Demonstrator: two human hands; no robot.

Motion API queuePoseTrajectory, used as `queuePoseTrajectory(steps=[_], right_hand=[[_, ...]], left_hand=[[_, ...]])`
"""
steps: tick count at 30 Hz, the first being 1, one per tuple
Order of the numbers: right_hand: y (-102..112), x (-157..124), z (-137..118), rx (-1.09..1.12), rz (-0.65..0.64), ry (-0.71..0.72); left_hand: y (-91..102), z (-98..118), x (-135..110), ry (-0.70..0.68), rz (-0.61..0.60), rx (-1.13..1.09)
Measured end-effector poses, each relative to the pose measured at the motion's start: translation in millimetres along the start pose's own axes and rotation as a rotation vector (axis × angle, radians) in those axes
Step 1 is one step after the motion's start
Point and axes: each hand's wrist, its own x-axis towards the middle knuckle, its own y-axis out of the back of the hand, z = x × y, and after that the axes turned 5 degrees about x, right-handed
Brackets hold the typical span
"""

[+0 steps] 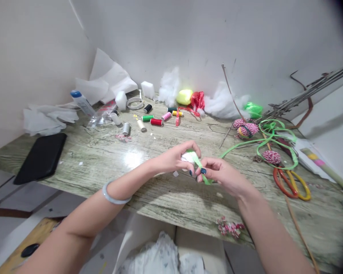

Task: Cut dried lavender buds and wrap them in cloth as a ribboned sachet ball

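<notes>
Above the middle of the wood-grain table (97, 156), my left hand (174, 158) is curled round a small white piece (186, 157), perhaps foam; the fingers hide much of it. A flat light-green ribbon (198, 161) lies across that piece. Close beside, my right hand (227, 173) pinches the ribbon between thumb and fingers, and a short bit of it hangs below the fingertips. From behind the right hand a length of green ribbon (240, 144) runs off to a loose, looped tangle on the right.
Thread spools (156, 121), a tape roll (135, 102) and white stuffing (169, 89) lie toward the wall. Scissors with red and yellow handles (298, 185), twine balls (271, 156) and dry branches (308, 93) are at right. A black phone (41, 158) sits at left, pink flowers (230, 227) in front.
</notes>
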Motion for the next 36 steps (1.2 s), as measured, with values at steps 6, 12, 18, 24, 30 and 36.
queuePoseTrajectory(steps=[6, 12, 18, 24, 30, 36], right_hand=[[-18, 2, 9, 0.03, -0.074, -0.011], [-21, 8, 17, -0.105, -0.004, -0.004], [-18, 10, 21, -0.183, 0.047, 0.005], [-17, 15, 26, -0.274, 0.147, 0.094], [-15, 14, 23, -0.439, 0.213, 0.097], [-5, 12, 15, -0.43, 0.107, -0.026]], left_hand=[[0.1, -3, 2, -0.137, 0.091, -0.048], [-7.9, -6, 6, -0.13, 0.287, -0.151], [-18.3, -3, 10, 0.074, 0.422, -0.505], [-17.9, -2, 13, 0.22, 0.482, -0.692], [-17.7, 0, 12, 0.241, 0.417, -0.768], [-15.3, 6, 7, 0.223, 0.17, -0.829]])
